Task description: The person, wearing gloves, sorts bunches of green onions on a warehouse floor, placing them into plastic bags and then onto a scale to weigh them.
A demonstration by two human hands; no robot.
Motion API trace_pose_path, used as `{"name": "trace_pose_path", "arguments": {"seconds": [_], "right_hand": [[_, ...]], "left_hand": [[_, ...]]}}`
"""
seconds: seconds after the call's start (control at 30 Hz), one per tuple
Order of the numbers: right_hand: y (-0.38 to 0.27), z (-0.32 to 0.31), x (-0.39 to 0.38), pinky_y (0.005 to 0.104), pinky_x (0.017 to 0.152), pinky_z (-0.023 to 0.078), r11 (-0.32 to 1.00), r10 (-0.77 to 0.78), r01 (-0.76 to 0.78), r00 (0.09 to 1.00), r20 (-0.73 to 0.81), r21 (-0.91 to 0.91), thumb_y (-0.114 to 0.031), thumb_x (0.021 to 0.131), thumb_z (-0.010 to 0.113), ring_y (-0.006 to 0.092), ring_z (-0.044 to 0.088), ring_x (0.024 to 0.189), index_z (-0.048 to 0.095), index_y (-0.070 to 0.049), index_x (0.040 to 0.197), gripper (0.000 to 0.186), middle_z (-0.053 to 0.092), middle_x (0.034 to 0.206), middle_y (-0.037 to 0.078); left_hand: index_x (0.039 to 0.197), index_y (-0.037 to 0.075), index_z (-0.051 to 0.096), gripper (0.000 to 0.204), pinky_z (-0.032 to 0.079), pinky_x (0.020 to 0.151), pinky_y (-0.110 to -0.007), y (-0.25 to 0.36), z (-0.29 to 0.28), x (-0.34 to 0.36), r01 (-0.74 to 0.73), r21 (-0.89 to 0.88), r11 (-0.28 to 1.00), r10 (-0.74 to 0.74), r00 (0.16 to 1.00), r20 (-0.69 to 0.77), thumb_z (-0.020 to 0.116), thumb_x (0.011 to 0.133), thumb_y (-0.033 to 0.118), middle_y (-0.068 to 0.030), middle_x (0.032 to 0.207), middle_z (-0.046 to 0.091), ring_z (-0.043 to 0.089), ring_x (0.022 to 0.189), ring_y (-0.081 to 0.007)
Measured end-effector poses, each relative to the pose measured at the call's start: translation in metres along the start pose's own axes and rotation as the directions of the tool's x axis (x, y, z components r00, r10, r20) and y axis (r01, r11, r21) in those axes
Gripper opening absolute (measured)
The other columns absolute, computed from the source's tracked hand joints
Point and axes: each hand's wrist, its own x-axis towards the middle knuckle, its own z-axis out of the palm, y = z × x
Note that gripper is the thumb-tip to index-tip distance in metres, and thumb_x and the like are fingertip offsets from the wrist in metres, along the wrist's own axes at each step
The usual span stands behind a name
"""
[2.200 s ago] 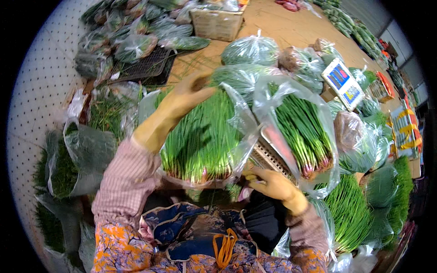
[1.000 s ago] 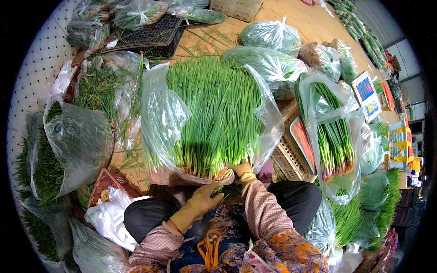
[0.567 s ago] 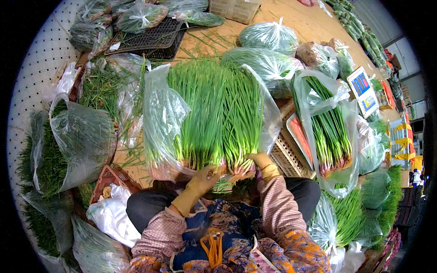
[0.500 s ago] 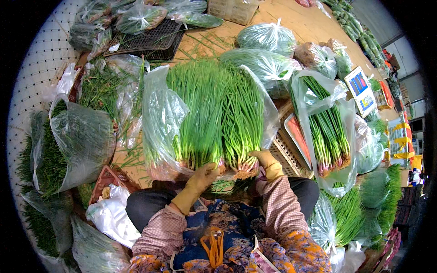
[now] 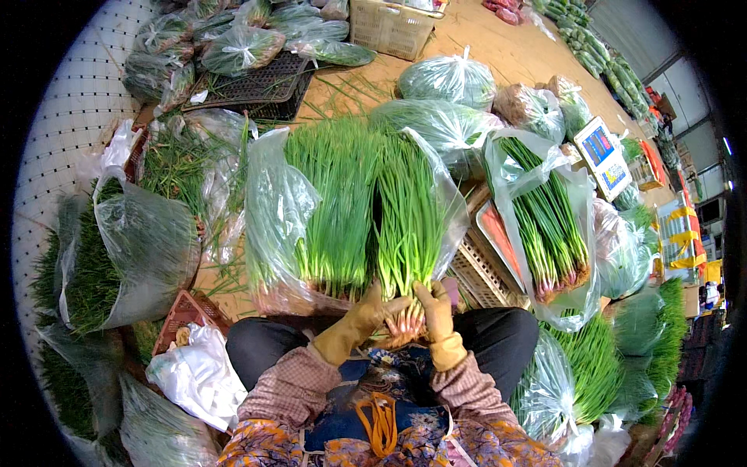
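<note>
Head-worn and riding high, one wide fisheye, staring steeply down, left hand (image 5: 356, 321) and right hand (image 5: 437, 321) close below, pale crate (image 5: 389, 33) way off up top.

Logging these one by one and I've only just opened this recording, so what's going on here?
The yellow-gloved left hand and right hand of a seated person hold a bunch of green stalks near its root end. The bunch lies beside a larger batch in an open clear bag. To the right is another open bag with stalks in it.
</note>
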Motion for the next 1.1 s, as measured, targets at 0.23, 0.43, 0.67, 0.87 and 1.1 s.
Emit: {"name": "trace_pose_path", "arguments": {"seconds": [0.23, 0.43, 0.67, 0.87, 1.1], "right_hand": [[-0.041, 0.031, -0.02, 0.0285, 0.079, 0.041, 0.896, -0.29, 0.332, 0.94, 0.177, -0.294, -0.018, 0.075, 0.065, 0.0169, 0.053, 0.087, 0.049, 0.005, 0.108, 0.043, 0.058, 0.097, 0.012], [0.019, 0.053, 0.018, 0.0302, 0.077, 0.043, 0.785, -0.092, 0.201, 0.973, 0.21, -0.586, -0.033, 0.076, 0.062, 0.0212, 0.056, 0.087, 0.049, 0.004, 0.108, 0.05, 0.059, 0.095, 0.018], [0.042, -0.032, 0.057, 0.0288, 0.062, 0.047, 0.574, 0.002, 0.26, 0.948, 0.319, -0.777, -0.02, 0.085, 0.053, 0.018, 0.057, 0.067, 0.057, -0.004, 0.099, 0.022, 0.062, 0.079, 0.01], [-0.04, 0.033, 0.016, 0.036, 0.067, 0.048, 0.151, 0.179, 0.594, 0.769, 0.613, -0.79, -0.03, 0.081, 0.056, 0.0284, 0.061, 0.074, 0.057, -0.008, 0.107, 0.034, 0.063, 0.09, 0.015], [0.002, 0.091, 0.08, 0.0397, 0.067, 0.047, -0.093, -0.039, 0.467, 0.881, 0.472, -0.879, -0.032, 0.078, 0.057, 0.0334, 0.059, 0.077, 0.059, -0.005, 0.092, 0.031, 0.062, 0.084, 0.017]], "left_hand": [[0.117, 0.005, 0.043, 0.056, 0.044, 0.08, -0.033, 0.021, 0.0, -0.035, -0.23, -0.273, 0.934, 0.209, 0.972, -0.105, 0.068, 0.069, 0.019, -0.008, 0.101, 0.054, 0.054, 0.092, -0.021], [0.104, 0.001, 0.05, 0.035, 0.042, 0.085, -0.037, -0.087, -0.052, -0.011, -0.025, -0.907, 0.421, 0.121, 0.992, 0.028, 0.057, 0.076, 0.021, -0.0116, 0.097, 0.056, 0.052, 0.092, -0.0248], [0.112, -0.004, 0.045, 0.04, 0.045, 0.074, -0.026, -0.079, -0.041, -0.004, 0.029, -0.97, 0.241, 0.075, 0.996, 0.049, 0.054, 0.079, 0.016, -0.0151, 0.1, 0.054, 0.053, 0.089, -0.0202], [0.103, -0.006, 0.053, 0.033, 0.047, 0.063, -0.025, -0.087, -0.055, -0.022, -0.157, -0.626, 0.763, 0.034, 0.978, -0.204, 0.05, 0.083, 0.02, -0.0126, 0.091, 0.058, 0.055, 0.076, -0.018], [0.099, -0.003, 0.053, 0.026, 0.047, 0.052, -0.026, -0.072, -0.044, -0.022, -0.18, -0.652, 0.737, -0.084, 0.932, -0.352, 0.06, 0.077, 0.01, -0.0119, 0.087, 0.058, 0.057, 0.069, -0.0196]]}}
